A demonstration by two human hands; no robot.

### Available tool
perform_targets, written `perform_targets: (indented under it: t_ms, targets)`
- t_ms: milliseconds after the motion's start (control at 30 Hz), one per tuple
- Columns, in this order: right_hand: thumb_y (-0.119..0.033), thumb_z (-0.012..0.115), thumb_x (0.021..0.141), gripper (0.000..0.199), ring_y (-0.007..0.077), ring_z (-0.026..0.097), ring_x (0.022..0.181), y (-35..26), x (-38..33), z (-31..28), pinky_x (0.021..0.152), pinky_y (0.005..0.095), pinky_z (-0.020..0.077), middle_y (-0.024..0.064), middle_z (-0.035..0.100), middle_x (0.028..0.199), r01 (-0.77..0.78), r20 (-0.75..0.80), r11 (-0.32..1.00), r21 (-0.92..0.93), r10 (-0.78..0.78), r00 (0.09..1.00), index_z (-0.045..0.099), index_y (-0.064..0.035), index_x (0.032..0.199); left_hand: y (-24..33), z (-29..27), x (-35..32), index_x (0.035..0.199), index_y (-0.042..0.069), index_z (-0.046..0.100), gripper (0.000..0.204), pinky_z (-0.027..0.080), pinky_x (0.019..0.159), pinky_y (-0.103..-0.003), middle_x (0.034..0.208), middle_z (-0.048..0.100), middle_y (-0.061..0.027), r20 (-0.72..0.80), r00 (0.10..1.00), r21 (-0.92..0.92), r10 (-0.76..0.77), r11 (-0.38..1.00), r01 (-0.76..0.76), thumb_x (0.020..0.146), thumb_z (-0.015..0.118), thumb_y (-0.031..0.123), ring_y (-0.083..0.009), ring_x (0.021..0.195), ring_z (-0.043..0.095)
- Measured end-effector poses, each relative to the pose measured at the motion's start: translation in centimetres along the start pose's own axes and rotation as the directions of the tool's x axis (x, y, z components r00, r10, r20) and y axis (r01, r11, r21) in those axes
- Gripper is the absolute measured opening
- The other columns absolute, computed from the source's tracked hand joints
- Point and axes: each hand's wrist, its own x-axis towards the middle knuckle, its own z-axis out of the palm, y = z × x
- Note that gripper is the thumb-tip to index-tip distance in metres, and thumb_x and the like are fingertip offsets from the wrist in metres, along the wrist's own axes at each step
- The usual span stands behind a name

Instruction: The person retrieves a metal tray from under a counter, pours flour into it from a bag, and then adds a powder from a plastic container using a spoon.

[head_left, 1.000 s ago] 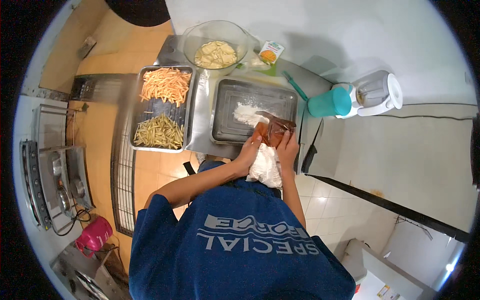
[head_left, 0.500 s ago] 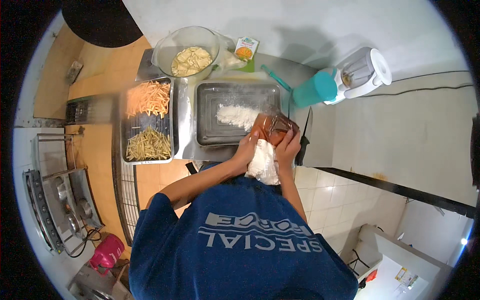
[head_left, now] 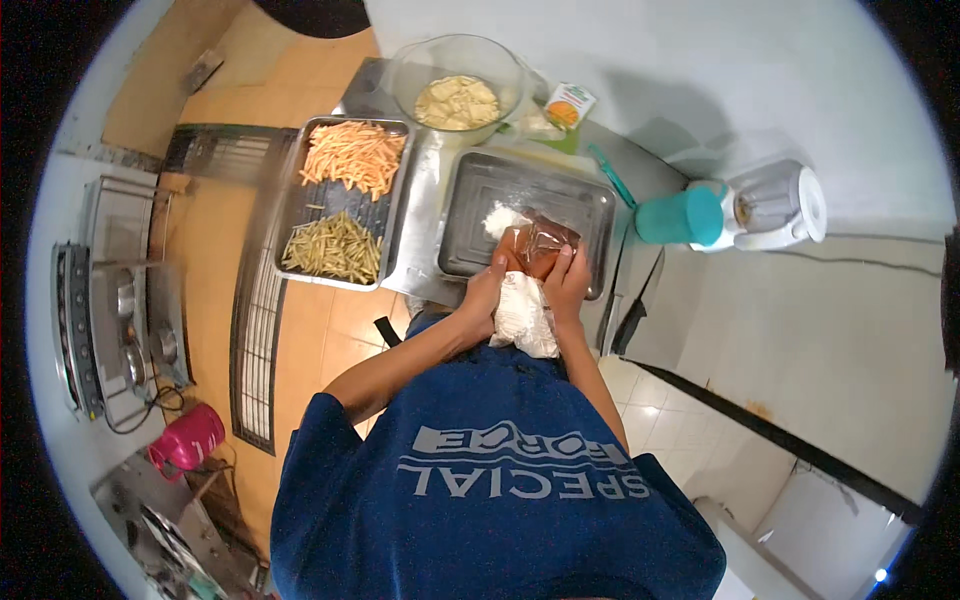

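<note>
My left hand (head_left: 487,291) and my right hand (head_left: 567,281) both grip a clear plastic bag (head_left: 537,247) of white flour, tipped over a grey metal tray (head_left: 470,215). A small heap of white flour (head_left: 497,218) lies in that tray just beyond the bag's mouth. The bag's lower part (head_left: 524,318) hangs white and full between my wrists, in front of my blue shirt.
A second metal tray (head_left: 322,202) to the left holds orange strips and pale yellow strips. A glass bowl (head_left: 457,88) of pale pieces stands behind. A teal cup (head_left: 680,215) and white blender (head_left: 775,205) stand right. A stove (head_left: 110,310) and pink gas cylinder (head_left: 185,442) are at far left.
The view has swung, so trays and bowl sit differently in the picture. Both hands stay on the bag over the tray, with a flour heap lying in it throughout.
</note>
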Motion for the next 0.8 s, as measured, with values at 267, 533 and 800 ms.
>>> perform_targets:
  t_ms: [267,533,800]
  targets:
    - [-0.022,0.059,0.098,0.029,0.0176,0.062,0.088,-1.0,4.5,-0.8,0.081,0.0334,0.049,0.0086,0.068,0.095,-0.223,0.209,0.77,0.598,0.118,0.971,0.064,0.0044,0.109,2.5,-0.9,-1.5,0.13,0.005,0.053,0.036,0.06,0.076,-0.037,0.103,0.068,-0.0085,0.115,0.989,0.019,0.098,0.995,-0.101,0.105,0.05,0.03,-0.0195,0.088,0.07]
    - [-0.025,0.074,0.088,0.034,0.0116,0.063,0.081,-1.4,9.8,-3.4,0.078,0.0273,0.05,0.0074,0.072,0.087,-0.309,0.48,0.915,0.261,0.154,0.864,0.071,0.0013,0.11,2.4,-0.8,-0.3,0.139,0.008,0.048,0.038,0.059,0.084,-0.039,0.118,0.067,-0.01,0.171,0.982,0.157,0.077,0.982,-0.104,0.106,0.048,0.029,-0.0217,0.099,0.069]
    - [-0.028,0.07,0.09,0.033,0.0152,0.062,0.064,-0.5,8.5,-4.2,0.063,0.0325,0.0485,0.0121,0.068,0.069,-0.201,0.535,0.977,-0.074,0.209,0.819,0.072,0.0047,0.091,2.0,-0.3,0.2,0.137,0.005,0.047,0.039,0.058,0.082,-0.037,0.114,0.065,-0.0082,0.214,0.977,0.132,0.022,0.99,-0.051,0.107,0.045,0.03,-0.0192,0.096,0.067]
